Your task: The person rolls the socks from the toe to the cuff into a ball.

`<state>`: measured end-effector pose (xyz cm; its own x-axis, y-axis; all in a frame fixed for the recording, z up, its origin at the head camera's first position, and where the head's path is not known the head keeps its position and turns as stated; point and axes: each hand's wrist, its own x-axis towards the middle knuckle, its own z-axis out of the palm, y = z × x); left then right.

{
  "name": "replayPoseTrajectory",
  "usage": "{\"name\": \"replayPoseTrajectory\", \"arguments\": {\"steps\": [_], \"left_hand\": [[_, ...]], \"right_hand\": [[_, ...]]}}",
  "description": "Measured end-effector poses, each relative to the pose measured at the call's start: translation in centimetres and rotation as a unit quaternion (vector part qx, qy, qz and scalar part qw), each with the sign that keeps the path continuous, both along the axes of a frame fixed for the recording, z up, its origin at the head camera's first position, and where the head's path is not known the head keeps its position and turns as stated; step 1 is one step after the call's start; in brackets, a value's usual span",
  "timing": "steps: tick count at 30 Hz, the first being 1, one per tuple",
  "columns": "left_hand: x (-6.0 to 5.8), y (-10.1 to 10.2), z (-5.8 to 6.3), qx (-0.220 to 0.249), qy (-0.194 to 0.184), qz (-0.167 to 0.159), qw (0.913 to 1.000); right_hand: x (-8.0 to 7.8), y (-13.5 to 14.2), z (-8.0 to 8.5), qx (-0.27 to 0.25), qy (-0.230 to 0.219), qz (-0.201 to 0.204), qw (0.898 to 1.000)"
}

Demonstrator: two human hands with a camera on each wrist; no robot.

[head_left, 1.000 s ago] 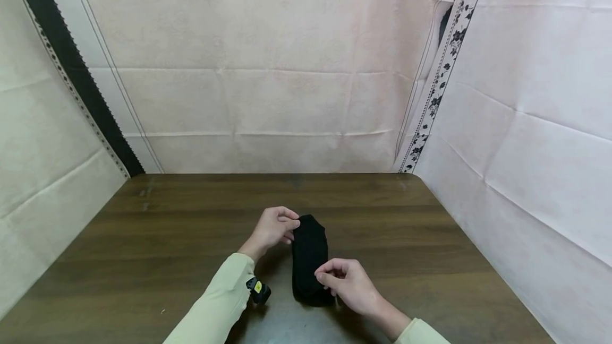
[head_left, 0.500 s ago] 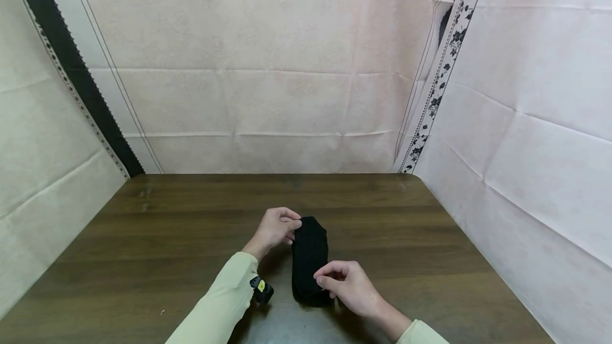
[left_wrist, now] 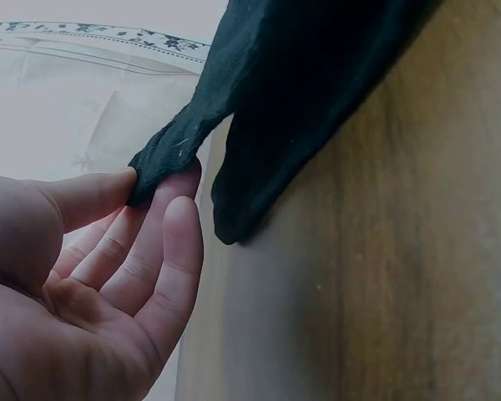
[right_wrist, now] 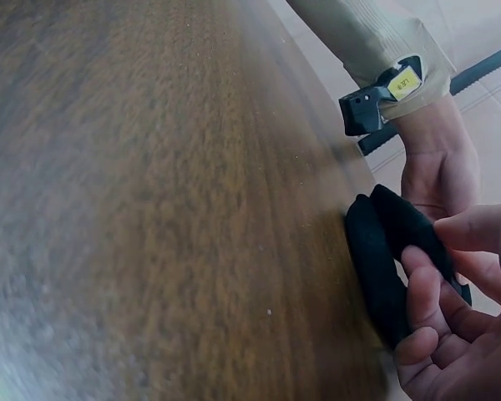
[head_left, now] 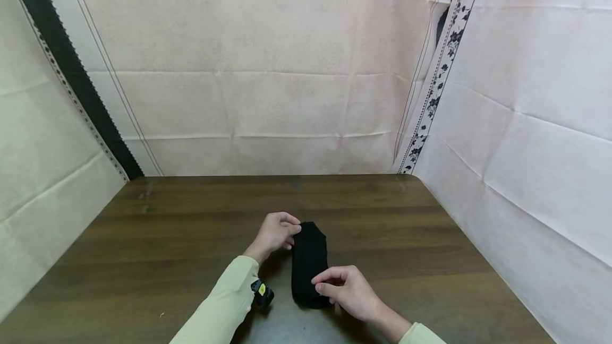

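Note:
A black sock (head_left: 308, 259), folded over in layers, stretches lengthwise between both hands in the head view. My left hand (head_left: 274, 235) pinches its far left corner between thumb and fingers. In the left wrist view that hand (left_wrist: 108, 284) holds one layer of the sock (left_wrist: 309, 75), while a second rounded layer hangs apart below it. Near the close end, my right hand (head_left: 349, 291) pinches the sock's right edge. The right wrist view has the right hand (right_wrist: 476, 326) with its thumb on the upper layer of the sock (right_wrist: 371, 267) and fingers between the layers.
Beneath the hands is a brown wood-grain table (head_left: 191, 280). Pale cloth (head_left: 277, 68) hangs behind it and along both sides, with a floral border (head_left: 432, 102) at right. A black wrist camera (head_left: 262, 293) sits on the left sleeve.
My left hand and the sock's far end have come slightly nearer and lower. The right hand keeps its pinch with hardly any movement; the head view has shifted a little.

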<state>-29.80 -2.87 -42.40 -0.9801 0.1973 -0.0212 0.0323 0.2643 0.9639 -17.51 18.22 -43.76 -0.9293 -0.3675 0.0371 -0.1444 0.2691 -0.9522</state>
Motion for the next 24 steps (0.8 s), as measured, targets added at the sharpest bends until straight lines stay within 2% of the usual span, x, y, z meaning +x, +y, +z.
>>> {"name": "replayPoseTrajectory", "arguments": {"steps": [13,24], "left_hand": [[-0.1,-0.1,-0.4,-0.028,-0.012,0.009,0.9995],[-0.1,0.1,-1.1,-0.033,0.000,-0.004,0.9994]], "right_hand": [[0.0,0.1,-0.1,0.015,0.003,0.009,1.000],[0.3,0.1,-0.1,0.017,0.010,0.012,1.000]]}}
